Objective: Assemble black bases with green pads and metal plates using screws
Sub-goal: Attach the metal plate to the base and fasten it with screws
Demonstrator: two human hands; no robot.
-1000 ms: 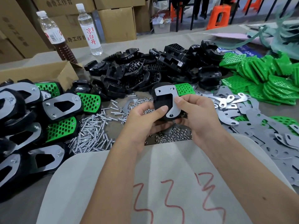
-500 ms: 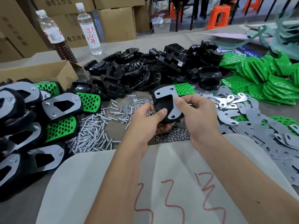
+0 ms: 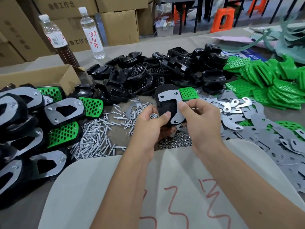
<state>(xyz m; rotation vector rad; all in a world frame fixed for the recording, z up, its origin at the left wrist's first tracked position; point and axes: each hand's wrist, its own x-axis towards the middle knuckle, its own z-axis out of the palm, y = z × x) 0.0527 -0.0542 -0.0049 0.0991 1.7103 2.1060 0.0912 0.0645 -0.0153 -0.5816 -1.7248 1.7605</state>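
Both hands hold one black base (image 3: 165,104) above the table's middle. A green pad (image 3: 188,93) sticks out at its far right end, and a metal plate (image 3: 170,96) lies on top with its screw holes showing. My left hand (image 3: 148,124) grips the near left side, thumb on the black surface. My right hand (image 3: 199,119) holds the right side, thumb pressing the plate. Loose screws (image 3: 95,142) lie in a heap left of my hands, and small nuts (image 3: 176,141) lie just under them.
Finished assemblies (image 3: 62,111) are stacked at the left. A pile of black bases (image 3: 148,73) fills the back centre, green pads (image 3: 272,83) the back right, and metal plates (image 3: 264,129) the right. Two bottles (image 3: 92,33) and a cardboard box (image 3: 41,78) stand back left.
The held assembly has shifted slightly up and away from me, and both hands have adjusted their grip on it. Nothing was picked up or let go.
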